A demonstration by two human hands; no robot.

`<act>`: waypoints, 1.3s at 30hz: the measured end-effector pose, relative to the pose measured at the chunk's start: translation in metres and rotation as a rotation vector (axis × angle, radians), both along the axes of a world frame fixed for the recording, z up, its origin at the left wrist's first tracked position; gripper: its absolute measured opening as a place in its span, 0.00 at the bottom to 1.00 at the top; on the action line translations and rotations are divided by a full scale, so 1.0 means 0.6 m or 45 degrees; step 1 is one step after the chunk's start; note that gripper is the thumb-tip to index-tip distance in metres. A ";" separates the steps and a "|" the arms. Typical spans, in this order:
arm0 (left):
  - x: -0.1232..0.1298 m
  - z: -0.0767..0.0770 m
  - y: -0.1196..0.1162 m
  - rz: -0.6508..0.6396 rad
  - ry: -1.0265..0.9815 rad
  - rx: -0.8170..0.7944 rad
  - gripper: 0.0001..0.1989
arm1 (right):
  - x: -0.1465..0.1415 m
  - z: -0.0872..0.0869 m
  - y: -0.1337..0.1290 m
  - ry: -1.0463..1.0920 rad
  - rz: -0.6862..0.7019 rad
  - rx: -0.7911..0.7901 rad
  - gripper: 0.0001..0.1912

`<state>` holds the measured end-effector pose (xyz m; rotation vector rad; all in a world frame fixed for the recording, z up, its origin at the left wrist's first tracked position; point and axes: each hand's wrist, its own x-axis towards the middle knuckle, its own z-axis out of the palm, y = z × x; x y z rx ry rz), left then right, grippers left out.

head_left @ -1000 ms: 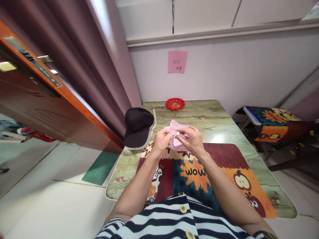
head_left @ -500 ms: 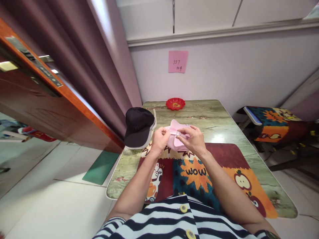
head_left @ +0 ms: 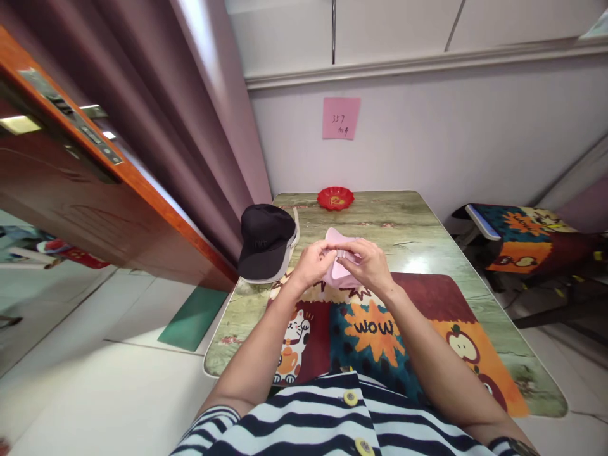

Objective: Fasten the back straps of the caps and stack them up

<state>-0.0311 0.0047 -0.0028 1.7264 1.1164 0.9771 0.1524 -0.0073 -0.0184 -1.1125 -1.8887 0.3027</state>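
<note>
Pink cap [head_left: 338, 275], right of black cap [head_left: 265, 238], is pinched by left hand [head_left: 311, 263] and right hand [head_left: 370, 263]; could be dropped if loosened!

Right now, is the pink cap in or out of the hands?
In: the left hand and right hand pinch the pink cap between them, covering part of it. Cannot tell whether it also touches the table.

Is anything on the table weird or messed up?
Maybe the black cap: it sits right at the left edge of the table and seems to poke past it, which looks odd. I see nothing spilled.
</note>
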 end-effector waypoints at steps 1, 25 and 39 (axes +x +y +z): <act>0.000 0.000 0.002 -0.050 -0.049 -0.062 0.11 | 0.000 0.001 -0.001 0.037 0.014 -0.036 0.15; -0.025 -0.009 0.028 -0.130 -0.228 -0.258 0.13 | 0.026 -0.010 0.007 0.401 0.170 -0.608 0.17; -0.045 -0.007 0.006 -0.194 0.328 0.486 0.17 | 0.023 0.006 -0.015 0.141 0.159 -0.452 0.11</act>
